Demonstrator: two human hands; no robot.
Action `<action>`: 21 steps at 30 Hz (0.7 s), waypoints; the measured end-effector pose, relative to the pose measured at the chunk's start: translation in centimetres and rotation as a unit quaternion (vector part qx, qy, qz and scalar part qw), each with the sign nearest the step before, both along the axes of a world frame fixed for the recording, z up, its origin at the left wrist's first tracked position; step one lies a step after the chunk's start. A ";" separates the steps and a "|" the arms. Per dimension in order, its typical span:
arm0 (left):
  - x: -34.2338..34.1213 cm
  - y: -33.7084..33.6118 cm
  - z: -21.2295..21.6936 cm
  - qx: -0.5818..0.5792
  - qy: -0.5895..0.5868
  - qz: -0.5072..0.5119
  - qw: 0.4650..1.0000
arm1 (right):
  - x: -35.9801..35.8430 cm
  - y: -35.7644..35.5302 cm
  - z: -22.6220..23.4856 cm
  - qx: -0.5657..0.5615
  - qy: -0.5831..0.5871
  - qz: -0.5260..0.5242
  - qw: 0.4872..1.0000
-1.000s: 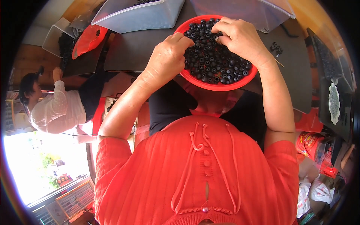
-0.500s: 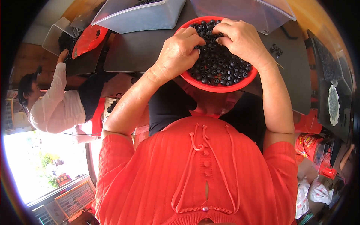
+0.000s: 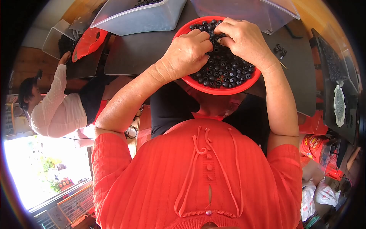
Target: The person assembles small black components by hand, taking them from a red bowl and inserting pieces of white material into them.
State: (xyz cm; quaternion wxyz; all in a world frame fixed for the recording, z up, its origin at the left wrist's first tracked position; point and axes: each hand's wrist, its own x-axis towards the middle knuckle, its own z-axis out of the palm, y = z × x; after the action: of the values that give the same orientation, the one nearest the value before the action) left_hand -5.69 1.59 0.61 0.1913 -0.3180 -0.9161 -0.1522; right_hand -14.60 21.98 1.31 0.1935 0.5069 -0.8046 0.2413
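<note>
A round red basin (image 3: 213,91) holds a heap of small, shiny black round parts (image 3: 219,70), some with a hole or ring showing on top. My left hand (image 3: 188,51) is over the basin's left side, its fingers curled in and their tips hidden behind the knuckles. Over the far right part of the basin, my right hand (image 3: 244,40) has its fingers bent and pinched together at the parts. What either hand grips is too small or too hidden to make out.
Two clear plastic bins (image 3: 141,23) (image 3: 248,13) stand beyond the basin on the dark table (image 3: 129,53). A few black parts (image 3: 280,50) lie right of my right wrist. At far left, a person (image 3: 57,110) reaches into another bin beside a red basin (image 3: 89,44).
My left hand has lifted and turned slightly, its fingertips now less visible. The basin has shifted slightly to the left. My right hand stays in nearly the same place.
</note>
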 end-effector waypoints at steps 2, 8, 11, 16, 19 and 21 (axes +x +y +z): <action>-0.1 0.1 -0.3 -0.026 0.027 -0.002 0.999 | 0.0 0.0 0.0 0.000 0.000 -0.001 1.000; -0.3 0.4 -1.4 -0.088 0.061 0.025 0.994 | -0.2 0.1 -0.2 0.000 -0.013 -0.001 1.000; -0.6 0.3 -1.6 -0.055 0.055 0.047 0.996 | 0.2 0.1 0.3 -0.016 -0.051 0.008 0.999; 0.3 -0.1 -0.7 0.189 -0.069 0.087 0.976 | 0.2 0.1 0.9 -0.079 -0.136 0.070 0.985; 1.5 0.5 1.6 0.417 -0.245 0.120 0.867 | 1.1 -0.2 1.4 -0.132 -0.200 0.124 0.963; 1.8 0.6 1.7 0.557 -0.322 0.095 0.760 | 1.5 -0.7 1.5 -0.189 -0.185 0.160 0.951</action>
State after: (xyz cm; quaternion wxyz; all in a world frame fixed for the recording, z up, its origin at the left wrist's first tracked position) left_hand -3.86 2.24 2.33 0.0419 0.0007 -0.7027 -0.7103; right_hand -13.05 21.29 2.83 0.0920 0.5296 -0.6742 0.5065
